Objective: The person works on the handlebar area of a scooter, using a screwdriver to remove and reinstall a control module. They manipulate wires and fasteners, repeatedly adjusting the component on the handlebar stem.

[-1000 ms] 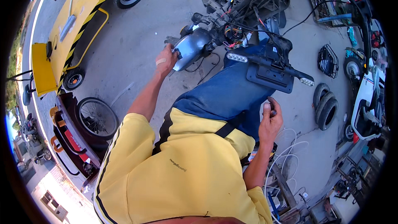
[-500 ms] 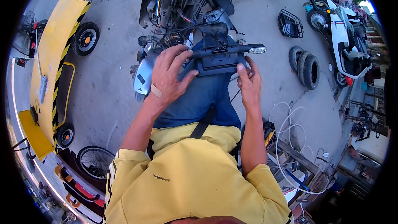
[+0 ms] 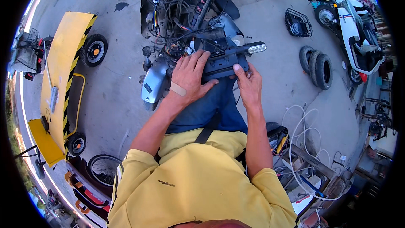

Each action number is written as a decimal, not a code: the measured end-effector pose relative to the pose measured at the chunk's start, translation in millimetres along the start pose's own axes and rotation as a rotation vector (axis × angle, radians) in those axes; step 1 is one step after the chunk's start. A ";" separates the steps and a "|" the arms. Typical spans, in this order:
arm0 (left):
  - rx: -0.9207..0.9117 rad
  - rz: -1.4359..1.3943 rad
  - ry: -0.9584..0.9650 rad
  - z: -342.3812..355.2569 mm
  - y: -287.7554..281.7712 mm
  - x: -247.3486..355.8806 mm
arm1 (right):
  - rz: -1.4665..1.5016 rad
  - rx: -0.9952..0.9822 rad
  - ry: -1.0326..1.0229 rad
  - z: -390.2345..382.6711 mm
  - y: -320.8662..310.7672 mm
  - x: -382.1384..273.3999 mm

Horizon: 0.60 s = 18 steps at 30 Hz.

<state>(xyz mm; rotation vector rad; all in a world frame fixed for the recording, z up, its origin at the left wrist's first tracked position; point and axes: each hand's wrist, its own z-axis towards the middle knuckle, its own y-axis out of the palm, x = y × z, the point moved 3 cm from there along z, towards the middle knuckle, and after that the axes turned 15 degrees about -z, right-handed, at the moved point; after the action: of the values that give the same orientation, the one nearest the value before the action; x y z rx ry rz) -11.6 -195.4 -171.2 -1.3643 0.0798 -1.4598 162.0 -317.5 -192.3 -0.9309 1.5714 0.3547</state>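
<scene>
A black plastic licence plate bracket (image 3: 224,64) sits over my lap at the tail of a stripped scooter (image 3: 185,12), its right end tilted upward. A clear-lensed turn signal (image 3: 256,48) sticks out from its right side. My left hand (image 3: 188,76), a plaster near its wrist, closes over the left end, fingers on top and thumb along the lower edge. With the thumb on its face and the fingers behind, my right hand (image 3: 249,86) pinches the lower right corner. My left fingers hide the bracket's left end. Loose wiring (image 3: 175,44) hangs just beyond my left hand.
A silver curved body panel (image 3: 155,82) is left of my knees. Further left stands a yellow wheeled ramp (image 3: 63,67). To the right are several tyres (image 3: 324,71), a black wire basket (image 3: 298,23), a white scooter (image 3: 352,38) and a coiled white hose (image 3: 291,156).
The bracket has tilted, its right end rising and its left end dropping. My left hand has shifted right along it. The whole view has moved slightly.
</scene>
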 end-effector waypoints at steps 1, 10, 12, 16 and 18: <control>-0.001 0.008 -0.001 0.7 1.1 2.0 | 0.004 0.003 0.000 0.3 -0.6 0.1; -0.014 -0.074 -0.033 5.7 1.1 2.7 | -0.003 -0.106 0.003 1.0 -8.9 -14.5; -0.008 -0.118 -0.041 7.2 -0.1 3.7 | 0.072 -0.100 -0.028 -1.9 -6.4 -16.7; 0.055 -0.204 -0.022 5.4 -0.8 6.5 | 0.071 -0.109 -0.142 -6.3 -3.6 -19.5; 0.093 -0.268 -0.025 3.4 -4.9 12.9 | 0.122 -0.148 -0.132 -8.0 -0.8 -20.9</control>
<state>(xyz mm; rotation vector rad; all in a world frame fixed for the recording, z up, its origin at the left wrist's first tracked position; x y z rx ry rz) -9.0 -200.4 -158.3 -1.3548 -0.1926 -1.6455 156.4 -316.0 -170.7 -0.9076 1.4989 0.6138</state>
